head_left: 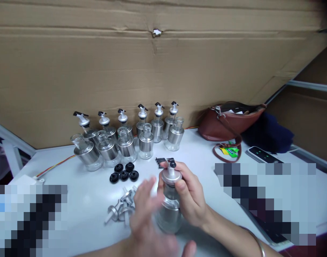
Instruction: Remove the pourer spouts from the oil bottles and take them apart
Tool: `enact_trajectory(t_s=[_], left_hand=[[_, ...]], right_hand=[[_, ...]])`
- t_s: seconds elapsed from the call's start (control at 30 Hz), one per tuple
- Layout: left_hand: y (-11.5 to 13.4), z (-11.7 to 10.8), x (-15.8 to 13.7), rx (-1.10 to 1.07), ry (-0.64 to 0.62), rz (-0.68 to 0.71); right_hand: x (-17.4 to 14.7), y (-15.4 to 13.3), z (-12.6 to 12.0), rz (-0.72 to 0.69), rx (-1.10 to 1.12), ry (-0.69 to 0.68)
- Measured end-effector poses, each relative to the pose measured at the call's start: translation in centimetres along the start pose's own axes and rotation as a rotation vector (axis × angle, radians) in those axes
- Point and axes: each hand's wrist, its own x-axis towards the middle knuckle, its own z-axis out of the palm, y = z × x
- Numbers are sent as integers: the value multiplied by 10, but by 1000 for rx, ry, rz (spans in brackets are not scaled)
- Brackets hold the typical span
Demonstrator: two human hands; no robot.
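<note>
My right hand [192, 200] is closed around a silver pour spout [172, 175] with a black flip lid, at the neck of a glass bottle [168, 216] with a metal band. The bottle stands upright near the table's front. My left hand [148, 221], blurred by motion, is in front and to the left of this bottle with its fingers spread, holding nothing. Left of it lie several loose silver spouts [120, 208], partly hidden by the hand. Behind them are several black stoppers [124, 175]. Small black lids [160, 162] lie just beyond my right fingertips.
Open-necked bottles [127, 148] stand in a row across the table [83, 203], with spouted bottles [157, 126] behind, against a cardboard wall [99, 71]. A brown handbag [230, 125], dark cloth [272, 132] and a phone-like device [262, 155] are on the right.
</note>
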Motion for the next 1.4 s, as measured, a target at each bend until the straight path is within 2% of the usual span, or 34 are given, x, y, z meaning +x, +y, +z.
enact_trajectory(t_s=[0.07,0.1,0.2,0.27,0.4,0.53,0.7,0.83,0.9,0.97,1.03,1.07,1.17,1.27,1.33,1.4], left_hand=[[23,-13,16,7,149,173],[33,-20,25,15,102,209],[52,-38,45,-21,-164,-30],[56,-46,52,-59,-211,-132],[54,-49,56,-107,-211,-141],[54,-49,56,-158,-172,-123],[59,-50,61,-284,-105,-81],[62,-55,69,-460,-91,-148],[65,-59,70,-525,-31,-165],[70,-62,68,-558,49,-150],[73,-59,62,-613,60,-170],[72,-54,58,-647,23,-211],[57,-29,38,-700,-220,-421],[24,3,13,-652,-425,-597],[2,18,-1,-529,-493,-571],[-12,24,-10,-438,-516,-560]], right_hand=[[-1,-1,1,-4,-5,-10],[-1,-2,1,-5,-12,-15],[-2,-5,1,-22,-72,12],[-1,-7,2,-57,-115,40],[2,-11,2,-70,-62,-1],[6,-11,0,-11,-9,-44],[8,-13,-1,19,30,2],[3,-14,5,213,310,-79],[1,-13,7,285,447,-100],[1,-13,5,310,488,-74],[7,-14,-1,282,434,-12],[11,-15,-5,247,375,28],[32,-23,-21,104,77,135],[61,-26,-35,-103,-222,303],[81,-19,-41,-234,-296,390],[100,-6,-44,-276,-339,424]])
